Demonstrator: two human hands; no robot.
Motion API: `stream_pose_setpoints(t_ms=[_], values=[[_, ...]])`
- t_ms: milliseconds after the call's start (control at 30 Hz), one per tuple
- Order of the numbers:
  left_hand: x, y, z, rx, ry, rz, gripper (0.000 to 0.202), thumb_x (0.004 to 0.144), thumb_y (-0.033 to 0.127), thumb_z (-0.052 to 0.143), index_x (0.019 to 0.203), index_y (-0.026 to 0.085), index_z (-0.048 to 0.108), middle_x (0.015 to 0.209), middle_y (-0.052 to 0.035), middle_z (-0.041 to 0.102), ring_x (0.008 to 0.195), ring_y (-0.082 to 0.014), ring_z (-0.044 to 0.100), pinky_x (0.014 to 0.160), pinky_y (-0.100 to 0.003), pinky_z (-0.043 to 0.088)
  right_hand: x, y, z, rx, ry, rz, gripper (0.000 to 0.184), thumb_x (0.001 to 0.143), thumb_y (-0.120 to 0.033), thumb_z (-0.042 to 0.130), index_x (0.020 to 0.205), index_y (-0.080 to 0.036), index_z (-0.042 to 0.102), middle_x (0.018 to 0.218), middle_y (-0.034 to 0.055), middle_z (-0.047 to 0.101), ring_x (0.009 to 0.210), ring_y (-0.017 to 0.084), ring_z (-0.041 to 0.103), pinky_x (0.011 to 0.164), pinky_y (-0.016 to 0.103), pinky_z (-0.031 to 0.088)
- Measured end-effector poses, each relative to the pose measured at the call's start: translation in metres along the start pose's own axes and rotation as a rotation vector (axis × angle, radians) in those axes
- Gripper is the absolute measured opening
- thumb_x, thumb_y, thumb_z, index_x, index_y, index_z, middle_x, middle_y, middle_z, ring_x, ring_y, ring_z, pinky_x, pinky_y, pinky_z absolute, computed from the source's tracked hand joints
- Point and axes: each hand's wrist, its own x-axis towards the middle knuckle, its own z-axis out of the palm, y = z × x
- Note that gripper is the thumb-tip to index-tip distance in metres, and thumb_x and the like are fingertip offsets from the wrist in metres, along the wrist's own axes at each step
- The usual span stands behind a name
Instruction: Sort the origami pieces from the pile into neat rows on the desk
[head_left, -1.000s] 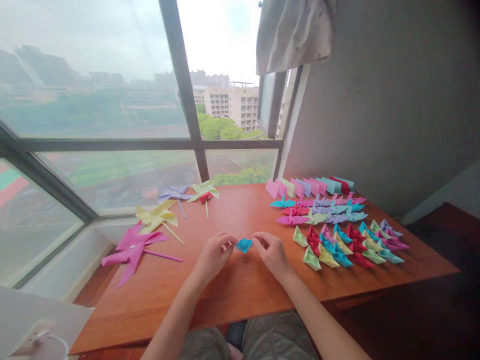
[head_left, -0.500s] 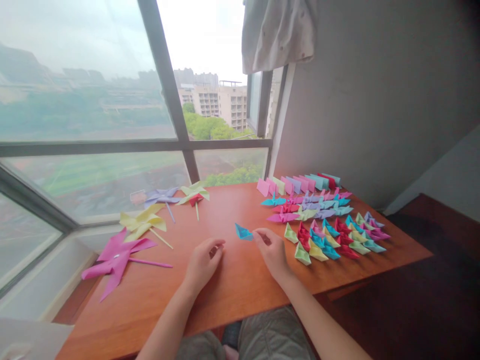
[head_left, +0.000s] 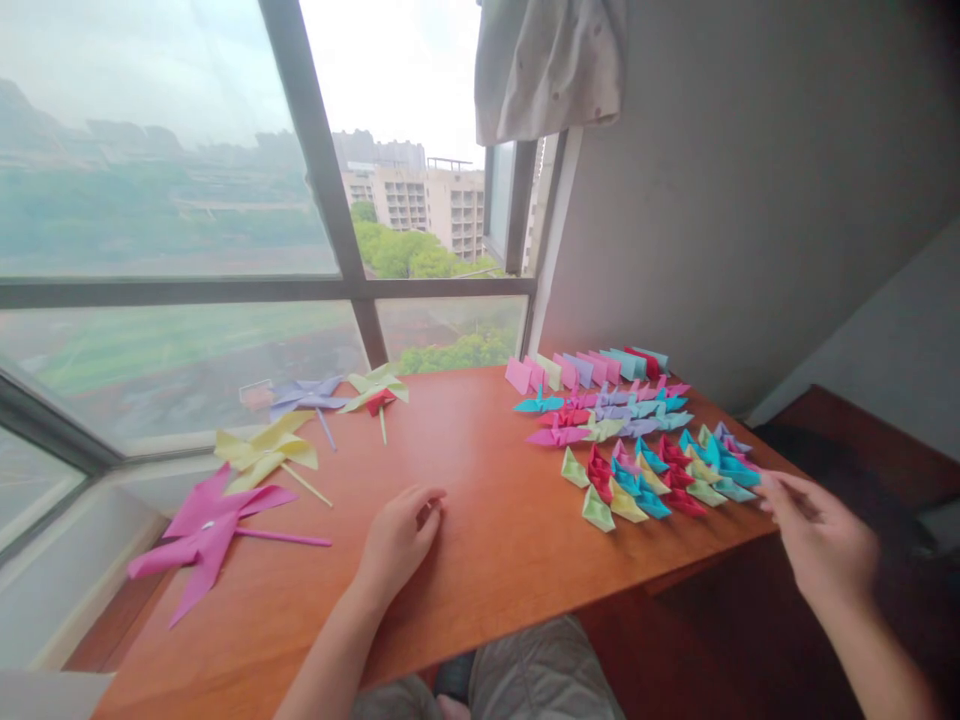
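Note:
My left hand (head_left: 397, 540) rests on the wooden table (head_left: 487, 520) near its front edge, fingers loosely curled and holding nothing. My right hand (head_left: 817, 540) reaches out past the table's right edge. Its fingertips are pinched on a blue folded paper boat (head_left: 739, 470) at the right end of the rows of coloured paper boats (head_left: 645, 480). Behind these rows lie flatter folded paper pieces (head_left: 600, 410) and a line of upright folded papers (head_left: 585, 370).
Paper pinwheels on sticks lie at the table's left: a pink one (head_left: 206, 525), a yellow one (head_left: 262, 450), a purple one (head_left: 307, 395) and a green-and-red one (head_left: 379, 390). A large window (head_left: 225, 200) stands behind the table, with a grey wall (head_left: 750, 200) on the right. My knees show below the table's front edge.
Both hands held the blue boat a second ago. My left hand let go and settled on the table. My right hand carried the boat right to the end of the rows.

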Motion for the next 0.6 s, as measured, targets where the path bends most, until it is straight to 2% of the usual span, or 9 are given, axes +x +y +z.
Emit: stream_pose_setpoints(t_ms=[133,267,367,500,600], values=[[0.001,0.001,-0.002,0.026,-0.02,0.009,0.021,0.086,0.023,0.051,0.096,0.02,0.069,0.084,-0.0045,0.072,0.073,-0.0193,0.065,0.065,-0.028,0.049,0.032,0.044,-0.032,-0.15,0.064,0.073,0.043,0.072,-0.054,0.065,0.096,-0.019,0.073,0.079,0.0138,0.072,0.071,0.025,0.067,0.066,0.038,0.047],[0.001,0.001,-0.003,0.035,-0.027,0.016,0.021,0.087,0.023,0.05,0.096,0.019,0.068,0.084,-0.0046,0.072,0.072,-0.0193,0.065,0.066,-0.029,0.049,0.049,0.065,-0.048,-0.264,0.089,0.133,0.039,0.072,-0.046,0.063,0.098,-0.018,0.072,0.075,0.01,0.071,0.072,0.028,0.068,0.066,0.036,0.047],[0.001,0.0,-0.002,0.037,-0.033,0.016,0.022,0.089,0.024,0.049,0.098,0.02,0.068,0.085,-0.0044,0.072,0.072,-0.0187,0.065,0.068,-0.029,0.049,0.056,0.07,-0.048,-0.323,0.073,0.145,0.032,0.072,-0.039,0.063,0.095,-0.019,0.072,0.074,0.0109,0.071,0.074,0.028,0.068,0.068,0.036,0.045],[0.001,-0.003,-0.002,0.033,-0.037,0.015,0.021,0.089,0.025,0.049,0.098,0.02,0.068,0.086,-0.0043,0.072,0.073,-0.0187,0.064,0.069,-0.029,0.049,0.053,0.068,-0.038,-0.41,-0.001,0.109,0.02,0.071,-0.034,0.064,0.084,-0.021,0.072,0.078,0.0125,0.072,0.073,0.027,0.066,0.067,0.036,0.043],[0.001,-0.003,-0.002,0.031,-0.044,0.017,0.021,0.089,0.025,0.049,0.097,0.019,0.068,0.085,-0.0043,0.071,0.072,-0.0187,0.064,0.068,-0.029,0.048,0.049,0.064,-0.029,-0.433,-0.001,0.102,0.013,0.07,-0.029,0.067,0.078,-0.022,0.073,0.08,0.014,0.073,0.07,0.026,0.065,0.066,0.037,0.041]])
